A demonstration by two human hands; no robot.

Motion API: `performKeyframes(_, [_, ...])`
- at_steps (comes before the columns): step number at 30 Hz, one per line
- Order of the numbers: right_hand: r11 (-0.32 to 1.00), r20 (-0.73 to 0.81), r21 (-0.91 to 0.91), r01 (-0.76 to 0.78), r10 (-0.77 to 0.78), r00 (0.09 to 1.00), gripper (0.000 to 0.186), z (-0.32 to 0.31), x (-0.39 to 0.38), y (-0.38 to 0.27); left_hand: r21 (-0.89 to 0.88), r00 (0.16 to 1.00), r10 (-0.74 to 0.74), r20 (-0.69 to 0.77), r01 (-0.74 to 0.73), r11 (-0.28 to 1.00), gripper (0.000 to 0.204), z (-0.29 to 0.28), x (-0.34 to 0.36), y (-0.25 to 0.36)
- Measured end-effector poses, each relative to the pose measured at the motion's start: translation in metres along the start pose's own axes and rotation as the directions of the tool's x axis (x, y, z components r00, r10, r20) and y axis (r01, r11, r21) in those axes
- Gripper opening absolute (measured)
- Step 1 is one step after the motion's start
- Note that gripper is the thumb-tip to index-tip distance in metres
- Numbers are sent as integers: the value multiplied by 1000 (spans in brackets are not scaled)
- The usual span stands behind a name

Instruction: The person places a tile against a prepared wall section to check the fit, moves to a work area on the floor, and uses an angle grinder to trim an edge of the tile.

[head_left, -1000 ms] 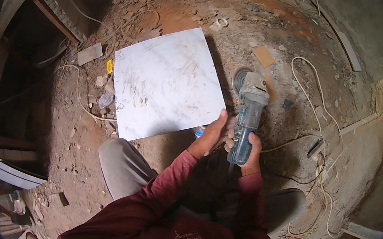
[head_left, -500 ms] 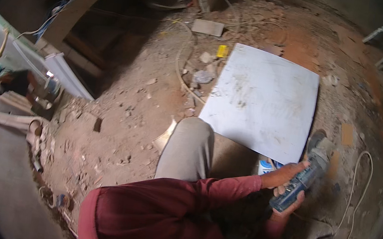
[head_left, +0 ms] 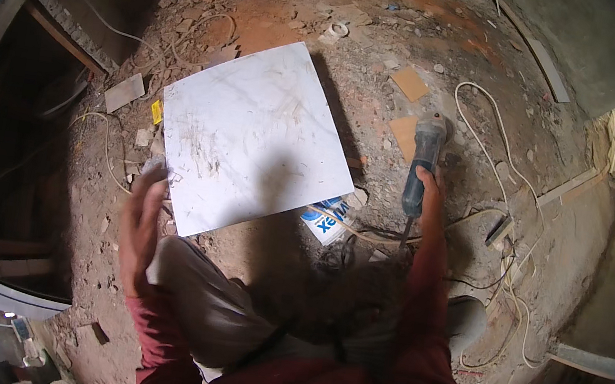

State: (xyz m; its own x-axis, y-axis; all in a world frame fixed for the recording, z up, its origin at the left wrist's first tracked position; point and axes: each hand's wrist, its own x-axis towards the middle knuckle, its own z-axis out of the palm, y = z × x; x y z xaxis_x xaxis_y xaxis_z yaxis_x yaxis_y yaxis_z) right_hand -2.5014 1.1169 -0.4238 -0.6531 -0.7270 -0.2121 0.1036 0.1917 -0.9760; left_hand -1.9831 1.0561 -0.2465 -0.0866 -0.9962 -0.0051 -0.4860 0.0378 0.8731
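Observation:
A white square panel [head_left: 251, 118], scuffed with brown marks, lies in front of my knees. My left hand [head_left: 138, 224] is beside its near left edge, fingers extended and somewhat apart, with nothing visibly held. I cannot tell whether the fingertips touch the panel. Right of the panel, my right hand [head_left: 431, 197] is wrapped around the body of a blue-grey angle grinder [head_left: 423, 161], its head pointing away from me and its cord end towards me. The grinder's disc is not clearly visible.
A white and blue printed bag [head_left: 324, 221] sticks out under the panel's near edge. Pale cable [head_left: 490, 99] loops across the rubble-strewn floor at right. Brown tile pieces [head_left: 410, 84] lie beyond the grinder. A yellow box [head_left: 156, 111] sits left of the panel.
My left hand has let go of the grinder and moved to the panel's left side. The right hand keeps hold of the grinder. The view has swung to the right.

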Motion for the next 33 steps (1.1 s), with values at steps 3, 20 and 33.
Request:
performKeyframes(3, [910, 70, -395, 129, -110, 991, 60, -19, 38, 19, -53, 987, -46, -152, 38, 998, 60, -43, -24, -32])
performKeyframes(20, [164, -177, -978, -130, -317, 932, 77, -33, 78, 105, 189, 977, -211, -20, 211, 959, 47, -105, -147, -192])
performKeyframes(33, [-29, -182, -975, -219, -457, 870, 49, -72, 75, 146, -57, 940, -337, -48, 334, 941, 43, -29, -41, -231])
